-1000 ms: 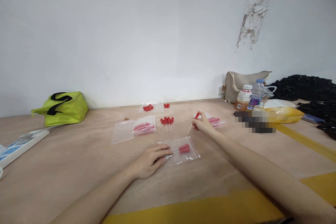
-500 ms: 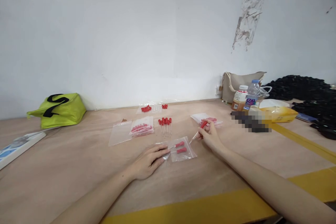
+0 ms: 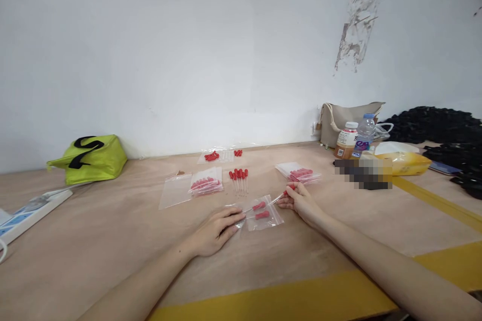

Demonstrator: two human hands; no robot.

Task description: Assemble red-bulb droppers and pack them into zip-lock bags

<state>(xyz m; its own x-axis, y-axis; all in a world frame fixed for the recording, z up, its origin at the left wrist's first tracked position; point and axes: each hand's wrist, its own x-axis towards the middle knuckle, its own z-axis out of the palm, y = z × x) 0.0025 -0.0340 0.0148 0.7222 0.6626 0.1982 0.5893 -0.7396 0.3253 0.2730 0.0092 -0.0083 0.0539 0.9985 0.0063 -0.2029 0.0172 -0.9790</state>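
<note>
A clear zip bag (image 3: 253,224) lies on the table with two red-bulbed droppers (image 3: 262,214) inside, its zip edge facing right. My left hand (image 3: 216,230) rests at the bag's left end, thumb and fingers closed on it and partly hiding it. Pinched in my right hand (image 3: 299,200) is another dropper (image 3: 289,190), held by its red bulb. Its thin clear tube slants down left to the bag's upper right edge; whether the tip is inside I cannot tell. Beyond the bag, several loose droppers (image 3: 238,175) lie in a row, bulbs pointing away.
Filled bags are stacked at left (image 3: 206,183) and right (image 3: 301,174), beside a flat empty bag (image 3: 173,191). Red bulbs (image 3: 211,156) lie near the wall. Around the sides are a green bag (image 3: 92,158), a power strip (image 3: 37,213), bottles (image 3: 346,141) and a tissue pack (image 3: 408,163).
My right hand has moved slightly down with its dropper, which now lies flatter, its tip farther left against the bag's zip edge. The left hand stays on the bag.
</note>
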